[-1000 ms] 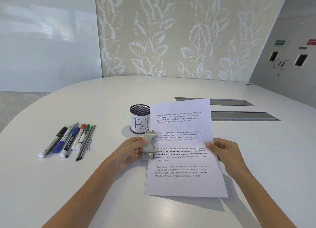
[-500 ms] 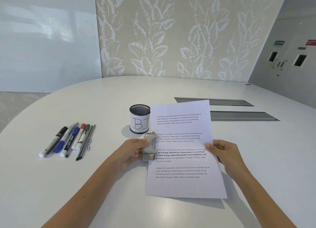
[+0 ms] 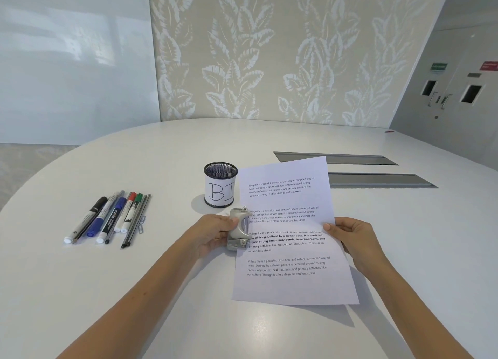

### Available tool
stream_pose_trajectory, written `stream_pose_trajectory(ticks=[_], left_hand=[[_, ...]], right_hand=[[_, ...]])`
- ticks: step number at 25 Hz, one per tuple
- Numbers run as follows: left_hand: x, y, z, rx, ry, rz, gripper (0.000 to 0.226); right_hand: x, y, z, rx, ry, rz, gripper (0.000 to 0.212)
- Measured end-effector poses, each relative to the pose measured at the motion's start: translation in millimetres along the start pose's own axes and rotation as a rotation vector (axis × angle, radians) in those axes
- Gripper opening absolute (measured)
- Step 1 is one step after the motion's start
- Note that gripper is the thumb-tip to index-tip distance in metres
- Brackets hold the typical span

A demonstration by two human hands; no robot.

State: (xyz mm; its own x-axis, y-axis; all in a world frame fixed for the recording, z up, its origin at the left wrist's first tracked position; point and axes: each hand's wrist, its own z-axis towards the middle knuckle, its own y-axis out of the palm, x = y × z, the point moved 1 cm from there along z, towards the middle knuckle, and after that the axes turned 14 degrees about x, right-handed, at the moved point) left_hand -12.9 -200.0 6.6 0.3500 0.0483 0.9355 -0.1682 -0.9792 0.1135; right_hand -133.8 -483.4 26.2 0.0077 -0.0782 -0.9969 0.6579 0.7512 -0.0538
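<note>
A white printed sheet of paper (image 3: 291, 283) is lifted a little above the white table (image 3: 134, 291). My right hand (image 3: 353, 237) pinches its right edge between thumb and fingers. My left hand (image 3: 213, 233) grips a small grey metal hole punch (image 3: 238, 228) that sits on the sheet's left edge, about halfway up. The paper's left margin lies inside the punch's jaws.
A black mesh pen cup (image 3: 220, 184) labelled "BI" stands just behind the punch. Several markers and pens (image 3: 107, 218) lie in a row at the left, with paper clips (image 3: 142, 224) beside them. Two recessed cable slots (image 3: 377, 180) cut the tabletop at the right rear.
The sheet and punch have shifted very slightly; both hands keep the same hold.
</note>
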Motion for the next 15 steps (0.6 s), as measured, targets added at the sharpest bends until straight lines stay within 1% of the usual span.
stream_pose_trajectory(ticks=[4,7,8,12,15], left_hand=[[2.7,5.9,4.6,0.045,-0.03,0.094,0.01],[3.6,10.3,8.0,0.091,-0.046,0.147,0.021],[4.3,11.6,8.1,0.103,-0.047,0.158,0.021],[5.9,14.4,9.9,0.133,-0.044,0.209,0.008],[5.9,14.5,11.0,0.144,-0.045,0.238,0.003]], right_hand=[[4.5,-1.9,1.0,0.002,0.023,0.003,0.008],[8.1,-0.8,2.8,-0.005,0.048,0.019,0.008],[9.2,-0.5,3.1,-0.007,0.057,0.023,0.008],[13.1,-1.3,3.7,-0.013,0.087,0.04,0.008],[15.3,-2.5,4.1,-0.006,0.102,0.05,0.008]])
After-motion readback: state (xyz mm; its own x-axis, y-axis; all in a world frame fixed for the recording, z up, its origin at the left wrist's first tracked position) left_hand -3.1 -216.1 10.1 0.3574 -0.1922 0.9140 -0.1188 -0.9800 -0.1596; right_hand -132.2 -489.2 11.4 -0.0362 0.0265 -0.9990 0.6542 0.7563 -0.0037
